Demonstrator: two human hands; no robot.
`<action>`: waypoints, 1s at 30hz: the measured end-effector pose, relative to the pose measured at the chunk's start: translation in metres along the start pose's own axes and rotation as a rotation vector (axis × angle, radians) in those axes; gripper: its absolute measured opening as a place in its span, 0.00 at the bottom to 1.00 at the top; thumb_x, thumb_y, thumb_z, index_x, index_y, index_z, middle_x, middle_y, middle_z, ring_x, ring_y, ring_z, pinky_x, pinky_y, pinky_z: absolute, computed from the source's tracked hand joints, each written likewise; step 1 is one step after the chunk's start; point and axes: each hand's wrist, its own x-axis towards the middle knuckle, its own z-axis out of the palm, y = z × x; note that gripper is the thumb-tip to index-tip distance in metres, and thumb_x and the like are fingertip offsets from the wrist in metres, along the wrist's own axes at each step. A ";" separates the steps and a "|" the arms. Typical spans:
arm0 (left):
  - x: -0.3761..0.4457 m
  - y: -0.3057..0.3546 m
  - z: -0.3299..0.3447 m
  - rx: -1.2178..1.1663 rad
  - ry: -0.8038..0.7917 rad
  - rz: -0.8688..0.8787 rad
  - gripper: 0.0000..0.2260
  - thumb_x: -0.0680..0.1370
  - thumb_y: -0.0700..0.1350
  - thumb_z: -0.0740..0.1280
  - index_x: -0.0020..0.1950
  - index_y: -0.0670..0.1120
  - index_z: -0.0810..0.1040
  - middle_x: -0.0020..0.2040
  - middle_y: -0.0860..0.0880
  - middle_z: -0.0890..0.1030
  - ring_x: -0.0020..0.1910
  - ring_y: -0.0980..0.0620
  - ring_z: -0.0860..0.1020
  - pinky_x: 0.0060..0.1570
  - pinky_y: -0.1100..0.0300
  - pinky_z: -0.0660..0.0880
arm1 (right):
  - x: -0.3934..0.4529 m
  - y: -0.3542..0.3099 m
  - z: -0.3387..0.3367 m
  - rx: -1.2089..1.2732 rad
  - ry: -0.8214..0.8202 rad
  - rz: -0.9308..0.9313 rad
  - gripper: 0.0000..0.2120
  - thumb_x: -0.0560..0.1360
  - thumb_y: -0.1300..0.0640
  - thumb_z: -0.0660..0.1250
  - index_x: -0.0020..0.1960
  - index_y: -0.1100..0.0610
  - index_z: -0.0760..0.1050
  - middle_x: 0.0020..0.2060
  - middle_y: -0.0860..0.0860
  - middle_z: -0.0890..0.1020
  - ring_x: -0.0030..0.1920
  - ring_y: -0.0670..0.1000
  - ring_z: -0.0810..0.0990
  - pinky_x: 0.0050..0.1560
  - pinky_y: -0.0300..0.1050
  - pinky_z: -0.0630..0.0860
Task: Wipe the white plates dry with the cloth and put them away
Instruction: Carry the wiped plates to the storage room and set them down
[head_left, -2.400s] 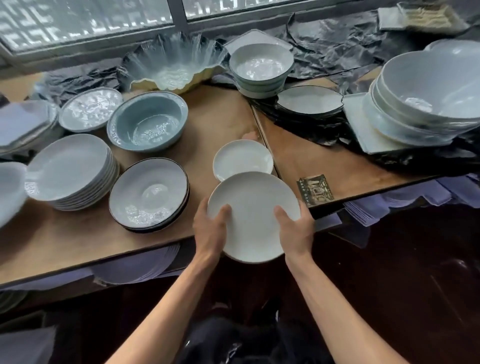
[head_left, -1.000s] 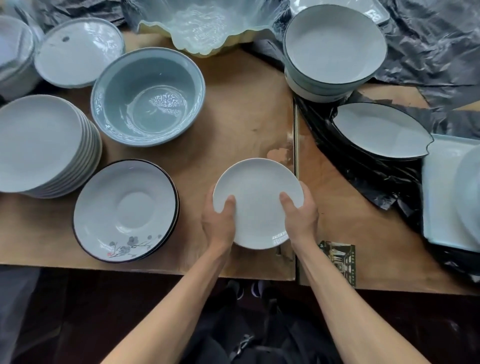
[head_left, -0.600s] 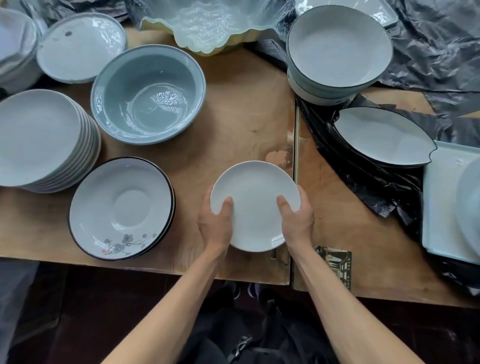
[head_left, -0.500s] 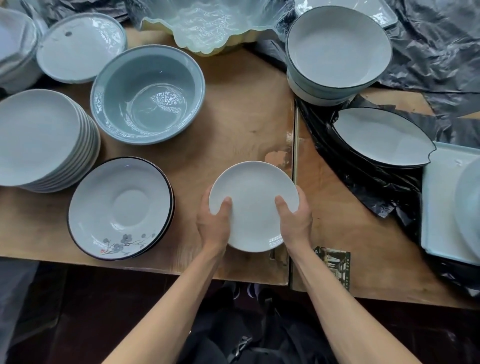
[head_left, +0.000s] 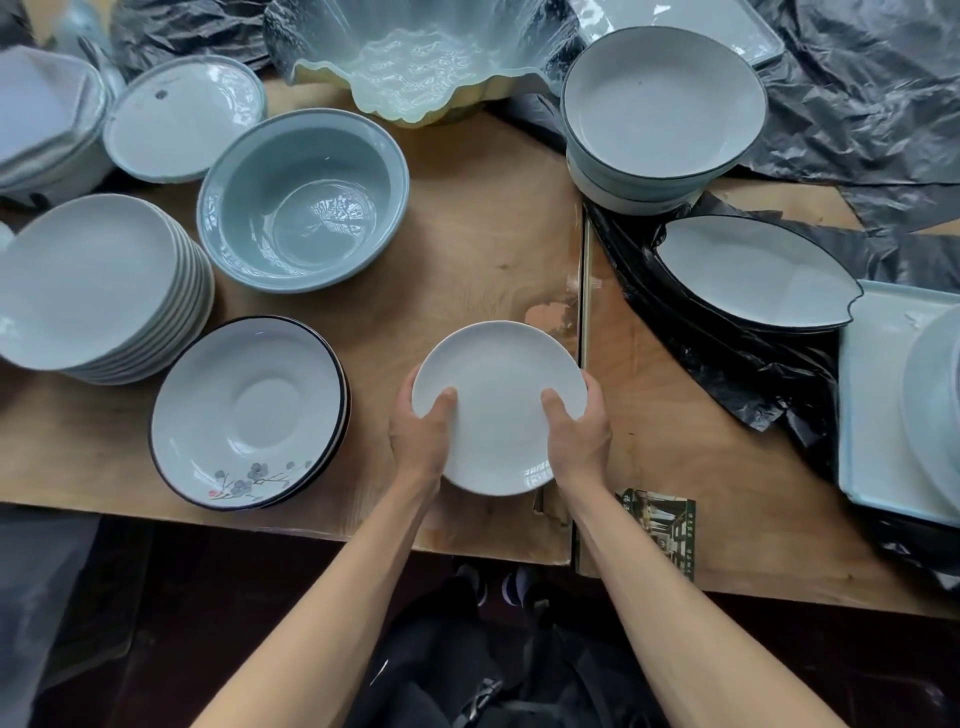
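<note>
Holding: I am gripping the white plate (head_left: 498, 410) with both hands
Left hand (head_left: 420, 441): thumb on top, fingers curling under the rim
Right hand (head_left: 579, 441): gripping likewise
Below: tabletop (head_left: 467, 249)

Two plywood tabletops (head_left: 467, 218) butted together, a narrow seam (head_left: 583, 312) between them. Crumpled black plastic sheeting (head_left: 878, 104) covers the far right. Dark floor (head_left: 182, 597) below, soft daylight.
</note>
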 end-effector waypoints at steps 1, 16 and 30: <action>0.000 0.000 0.000 0.012 -0.002 0.013 0.17 0.77 0.50 0.70 0.66 0.61 0.76 0.57 0.58 0.82 0.56 0.55 0.81 0.51 0.55 0.80 | 0.001 0.001 -0.001 0.003 -0.004 -0.003 0.17 0.77 0.50 0.69 0.65 0.42 0.73 0.51 0.37 0.81 0.50 0.34 0.79 0.41 0.33 0.74; 0.012 0.028 -0.034 0.701 -0.255 0.662 0.20 0.81 0.45 0.67 0.73 0.46 0.73 0.73 0.47 0.74 0.72 0.46 0.70 0.68 0.55 0.65 | -0.027 -0.010 -0.035 -0.452 -0.124 -0.151 0.25 0.81 0.52 0.63 0.76 0.44 0.65 0.66 0.48 0.79 0.64 0.54 0.77 0.59 0.49 0.75; -0.064 0.057 0.002 1.164 -0.826 1.323 0.16 0.83 0.49 0.60 0.70 0.50 0.77 0.64 0.47 0.81 0.62 0.42 0.78 0.58 0.45 0.75 | -0.145 0.009 -0.104 -0.943 0.031 -0.129 0.21 0.84 0.43 0.56 0.72 0.52 0.71 0.69 0.52 0.76 0.68 0.58 0.73 0.65 0.56 0.71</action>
